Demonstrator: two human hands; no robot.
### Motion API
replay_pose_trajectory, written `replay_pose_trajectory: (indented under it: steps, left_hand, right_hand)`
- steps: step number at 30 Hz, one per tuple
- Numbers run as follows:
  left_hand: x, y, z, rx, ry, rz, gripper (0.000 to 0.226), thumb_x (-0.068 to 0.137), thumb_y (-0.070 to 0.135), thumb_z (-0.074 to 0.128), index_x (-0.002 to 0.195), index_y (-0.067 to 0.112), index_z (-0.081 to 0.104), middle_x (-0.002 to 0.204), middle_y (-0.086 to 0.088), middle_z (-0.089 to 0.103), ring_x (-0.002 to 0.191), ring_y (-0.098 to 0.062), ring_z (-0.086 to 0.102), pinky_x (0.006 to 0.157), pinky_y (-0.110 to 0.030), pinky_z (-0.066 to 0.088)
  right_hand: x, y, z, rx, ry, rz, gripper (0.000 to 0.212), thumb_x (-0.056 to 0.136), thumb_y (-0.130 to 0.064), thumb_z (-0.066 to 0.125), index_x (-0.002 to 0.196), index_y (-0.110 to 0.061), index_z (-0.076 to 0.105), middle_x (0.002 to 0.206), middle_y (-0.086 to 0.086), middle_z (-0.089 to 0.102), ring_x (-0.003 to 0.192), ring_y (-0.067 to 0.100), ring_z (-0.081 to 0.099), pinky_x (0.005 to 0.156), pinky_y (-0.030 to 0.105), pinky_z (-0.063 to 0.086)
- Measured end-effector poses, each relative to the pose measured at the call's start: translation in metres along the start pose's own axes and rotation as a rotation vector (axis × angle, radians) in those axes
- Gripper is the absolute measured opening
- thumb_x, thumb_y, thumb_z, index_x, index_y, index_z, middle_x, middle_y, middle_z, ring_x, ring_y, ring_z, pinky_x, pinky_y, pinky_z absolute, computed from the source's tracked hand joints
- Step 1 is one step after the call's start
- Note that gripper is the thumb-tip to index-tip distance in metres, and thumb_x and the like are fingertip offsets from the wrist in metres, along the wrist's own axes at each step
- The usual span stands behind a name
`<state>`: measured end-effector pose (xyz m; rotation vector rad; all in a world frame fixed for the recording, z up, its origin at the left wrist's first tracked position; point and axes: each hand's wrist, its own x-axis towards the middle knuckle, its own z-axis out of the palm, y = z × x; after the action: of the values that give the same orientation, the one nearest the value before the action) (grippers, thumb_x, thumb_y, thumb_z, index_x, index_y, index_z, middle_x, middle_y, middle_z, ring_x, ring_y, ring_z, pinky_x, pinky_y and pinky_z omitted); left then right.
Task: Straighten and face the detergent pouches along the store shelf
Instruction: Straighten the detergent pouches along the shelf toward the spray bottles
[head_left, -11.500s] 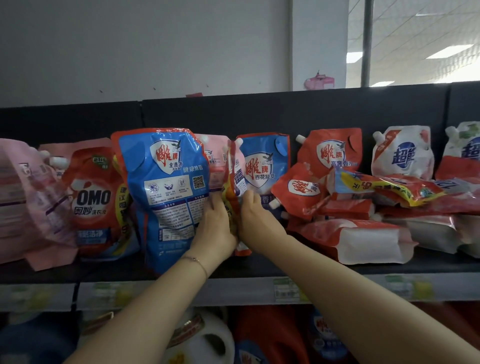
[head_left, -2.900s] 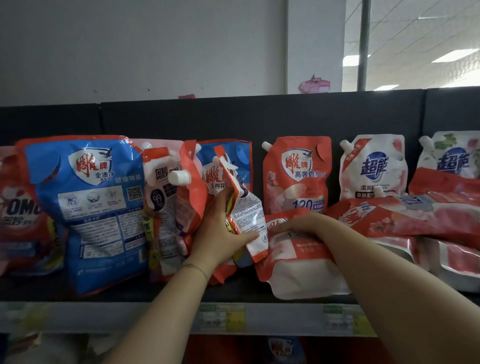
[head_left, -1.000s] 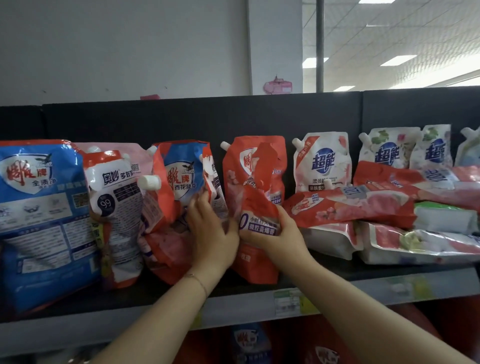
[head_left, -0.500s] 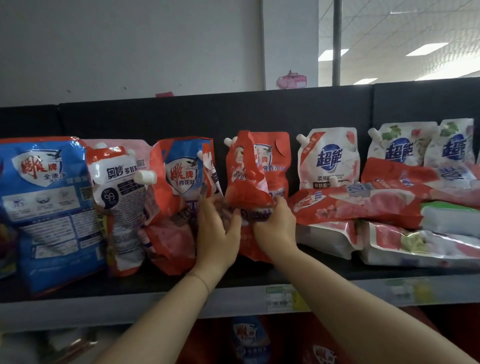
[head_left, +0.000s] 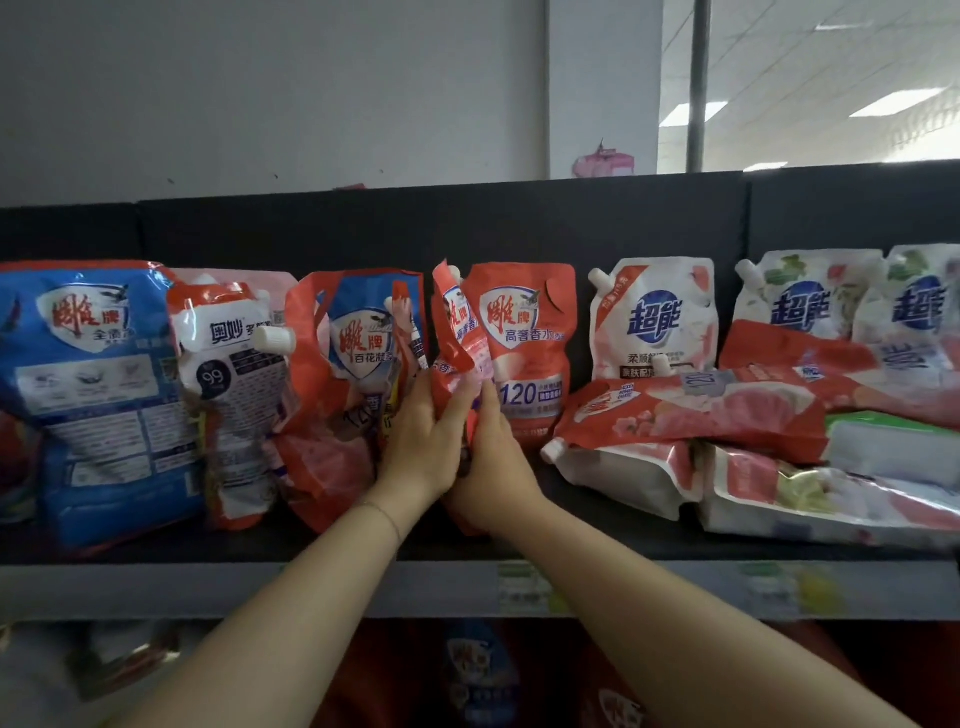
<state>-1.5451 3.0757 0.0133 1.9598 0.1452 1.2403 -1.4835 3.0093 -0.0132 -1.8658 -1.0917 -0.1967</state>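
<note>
Detergent pouches crowd a black shelf (head_left: 260, 545). A red pouch (head_left: 460, 343) stands upright and edge-on between my hands, its top crumpled. My left hand (head_left: 423, 441) presses against its left side with the fingers up. My right hand (head_left: 491, 462) grips its right edge. Behind it stands another red pouch (head_left: 530, 343) facing front. To the left lean a blue-and-red pouch (head_left: 358, 338), a white-and-red pouch (head_left: 234, 374) and a big blue pouch (head_left: 88, 384) showing its back.
Right of my hands, red pouches (head_left: 691, 410) lie flat in a pile, with white pouches (head_left: 654, 317) standing behind them. A price rail (head_left: 519, 587) runs along the shelf front. More detergent shows blurred on the level below.
The red pouch has gone from slumped and folded to standing upright and narrow between my hands. Both hands have closed in on it.
</note>
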Motion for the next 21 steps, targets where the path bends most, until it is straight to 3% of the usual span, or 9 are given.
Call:
replay_pose_trajectory:
  steps: [3,6,8,11,13,15,17,19,21]
  left_hand:
    - [0.007,0.009,0.007,0.066,0.058,0.002,0.034,0.093,0.053,0.045,0.122,0.033,0.043,0.127,0.007,0.054,0.121,-0.013,0.050,0.105,-0.035,0.039]
    - [-0.004,0.019,0.006,0.177,0.141,0.135,0.050,0.088,0.043,0.058,0.127,0.029,0.031,0.129,0.001,0.047,0.120,-0.015,0.050,0.100,-0.035,0.046]
    - [-0.014,0.027,0.002,0.253,0.183,0.289,0.054,0.087,0.031,0.062,0.129,0.026,0.029,0.127,-0.003,0.042,0.119,-0.017,0.048,0.097,-0.031,0.045]
    - [-0.026,0.036,-0.006,0.512,0.215,0.547,0.045,0.084,0.030,0.054,0.124,0.014,0.040,0.120,-0.007,0.042,0.113,-0.021,0.044,0.099,-0.029,0.037]
    - [-0.030,0.040,-0.006,0.622,0.121,0.665,0.036,0.084,0.027,0.051,0.116,0.013,0.045,0.114,-0.007,0.048,0.105,-0.022,0.046,0.095,-0.031,0.039]
    - [-0.032,0.045,0.003,0.609,-0.070,0.677,0.029,0.084,0.024,0.050,0.113,0.018,0.044,0.108,-0.003,0.052,0.099,-0.019,0.050,0.087,-0.026,0.043]
    - [-0.033,0.056,0.018,0.570,-0.286,0.617,0.031,0.086,0.023,0.050,0.116,0.022,0.043,0.109,0.001,0.054,0.097,-0.017,0.054,0.080,-0.020,0.042]
    - [-0.033,0.063,0.038,0.585,-0.432,0.551,0.036,0.088,0.021,0.053,0.123,0.021,0.043,0.116,0.001,0.053,0.101,-0.020,0.054,0.081,-0.028,0.045]
    - [-0.032,0.069,0.056,0.565,-0.475,0.451,0.037,0.090,0.020,0.052,0.126,0.021,0.041,0.121,0.000,0.052,0.104,-0.023,0.054,0.082,-0.036,0.046]
  right_hand:
    - [-0.004,0.006,-0.011,-0.050,-0.095,-0.018,0.123,0.074,-0.029,0.077,0.151,-0.026,-0.018,0.162,0.004,0.006,0.149,0.024,0.011,0.116,0.048,0.027]
    - [-0.014,0.013,-0.031,-0.054,-0.158,-0.091,0.127,0.063,-0.041,0.080,0.153,-0.027,-0.008,0.160,0.002,0.015,0.147,0.021,0.017,0.114,0.046,0.031]
    - [-0.025,0.019,-0.046,-0.058,-0.177,-0.102,0.116,0.062,-0.048,0.079,0.152,-0.028,0.009,0.152,-0.001,0.034,0.138,0.018,0.036,0.108,0.042,0.040]
    - [-0.040,0.023,-0.076,-0.156,-0.167,-0.122,0.082,0.072,-0.042,0.076,0.141,-0.026,0.035,0.135,-0.005,0.052,0.122,0.013,0.051,0.098,0.032,0.046]
    - [-0.046,0.024,-0.097,-0.263,-0.148,-0.167,0.058,0.076,-0.031,0.072,0.130,-0.021,0.051,0.124,-0.003,0.058,0.113,0.014,0.055,0.092,0.028,0.045]
    - [-0.047,0.024,-0.115,-0.366,-0.106,-0.183,0.040,0.080,-0.029,0.069,0.117,-0.017,0.059,0.115,0.000,0.062,0.106,0.019,0.057,0.088,0.032,0.046]
    - [-0.049,0.023,-0.129,-0.422,-0.100,-0.159,0.035,0.081,-0.037,0.058,0.110,-0.019,0.061,0.109,0.002,0.062,0.100,0.023,0.059,0.085,0.040,0.049]
    - [-0.050,0.024,-0.142,-0.475,-0.093,-0.152,0.038,0.080,-0.038,0.049,0.110,-0.019,0.063,0.111,0.002,0.061,0.100,0.025,0.059,0.085,0.043,0.050]
    - [-0.053,0.026,-0.159,-0.533,-0.077,-0.146,0.032,0.084,-0.035,0.056,0.110,-0.018,0.064,0.115,0.002,0.061,0.104,0.023,0.057,0.088,0.040,0.048]
